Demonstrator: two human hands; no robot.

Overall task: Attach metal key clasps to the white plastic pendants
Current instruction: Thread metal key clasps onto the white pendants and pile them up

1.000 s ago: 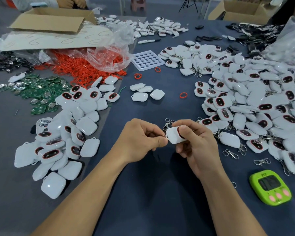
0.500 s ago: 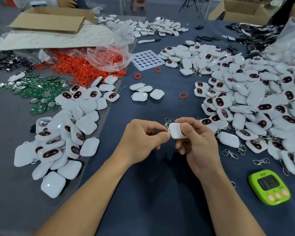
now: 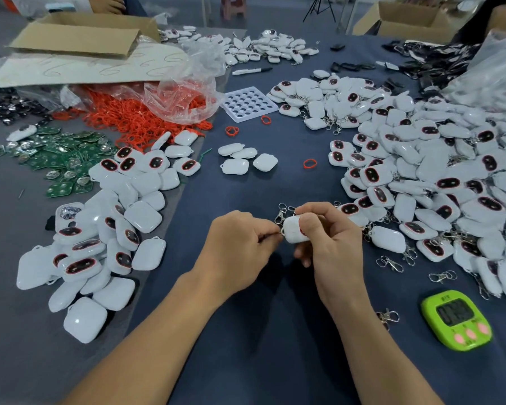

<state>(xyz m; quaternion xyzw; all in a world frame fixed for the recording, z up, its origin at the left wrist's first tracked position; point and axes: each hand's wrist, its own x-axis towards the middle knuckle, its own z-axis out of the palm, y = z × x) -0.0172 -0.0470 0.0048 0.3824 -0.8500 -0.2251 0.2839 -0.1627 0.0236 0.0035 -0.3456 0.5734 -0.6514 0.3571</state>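
Even, soft overhead light; wide-angle bending at edges.

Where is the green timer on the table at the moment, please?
In the head view the green timer sits at the lower right, with a loose metal clasp to its left and the pendant pile beyond it.

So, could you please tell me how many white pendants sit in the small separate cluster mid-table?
4 pendants: back left, back right overlapping it, front left, front right. None looks hidden.

right hand point(image 3: 330, 244) grips a white pendant point(image 3: 293, 229); left hand point(image 3: 240, 244) pinches a metal clasp point(image 3: 281, 215) at its corner.
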